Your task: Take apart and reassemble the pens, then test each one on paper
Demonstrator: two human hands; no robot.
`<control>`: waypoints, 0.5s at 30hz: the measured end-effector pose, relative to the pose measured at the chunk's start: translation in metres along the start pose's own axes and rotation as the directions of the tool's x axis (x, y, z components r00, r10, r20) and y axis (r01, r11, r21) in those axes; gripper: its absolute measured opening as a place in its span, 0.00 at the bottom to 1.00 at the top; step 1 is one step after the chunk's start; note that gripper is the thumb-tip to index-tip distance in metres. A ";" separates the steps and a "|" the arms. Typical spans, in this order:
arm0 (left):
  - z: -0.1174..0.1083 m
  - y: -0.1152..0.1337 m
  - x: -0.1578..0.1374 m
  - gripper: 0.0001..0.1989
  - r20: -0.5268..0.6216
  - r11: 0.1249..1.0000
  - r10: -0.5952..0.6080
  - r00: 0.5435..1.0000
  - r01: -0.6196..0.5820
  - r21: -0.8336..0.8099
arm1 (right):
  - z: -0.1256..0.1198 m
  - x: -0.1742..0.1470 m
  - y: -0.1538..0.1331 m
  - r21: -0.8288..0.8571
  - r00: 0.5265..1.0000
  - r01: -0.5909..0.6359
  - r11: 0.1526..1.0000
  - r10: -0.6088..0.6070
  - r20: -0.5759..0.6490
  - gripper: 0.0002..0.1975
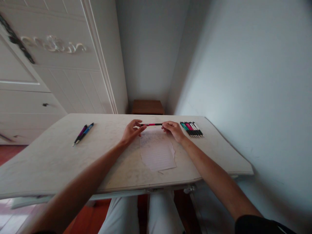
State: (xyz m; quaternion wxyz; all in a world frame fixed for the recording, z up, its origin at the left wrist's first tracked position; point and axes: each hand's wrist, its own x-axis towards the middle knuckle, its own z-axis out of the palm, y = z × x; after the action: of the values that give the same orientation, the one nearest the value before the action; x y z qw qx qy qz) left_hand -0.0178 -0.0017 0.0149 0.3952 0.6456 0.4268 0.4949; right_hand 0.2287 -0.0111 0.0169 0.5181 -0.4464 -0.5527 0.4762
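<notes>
A pink and black pen (152, 124) is held level between my two hands, over the far edge of a torn sheet of lined paper (157, 152). My left hand (133, 131) pinches one end of it between thumb and fingers. At the other end, the fingertips of my right hand (173, 129) are closed on the pen. Just right of that hand lies a row of several pens (191, 129) side by side, with green, pink and white barrels and black grips. Faint marks show on the upper part of the paper.
A blue pen (85, 132) and a purple pen (80, 134) lie together on the left of the white table (112, 175). A wall (243, 81) runs along the right. Beyond the far edge stands a brown wooden piece (148, 106); a white cabinet (73, 74) rises at left.
</notes>
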 end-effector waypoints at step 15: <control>-0.002 0.003 -0.004 0.27 -0.013 0.987 -0.035 0.999 0.036 0.156 | -0.002 0.000 -0.002 -0.053 0.998 -0.027 0.998 0.029 0.046 0.17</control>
State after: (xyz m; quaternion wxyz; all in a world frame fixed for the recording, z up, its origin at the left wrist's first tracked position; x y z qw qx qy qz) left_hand -0.0198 -0.0065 0.0167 0.3498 0.6643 0.4778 0.4561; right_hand 0.2307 -0.0113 0.0192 0.4864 -0.4563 -0.5707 0.4792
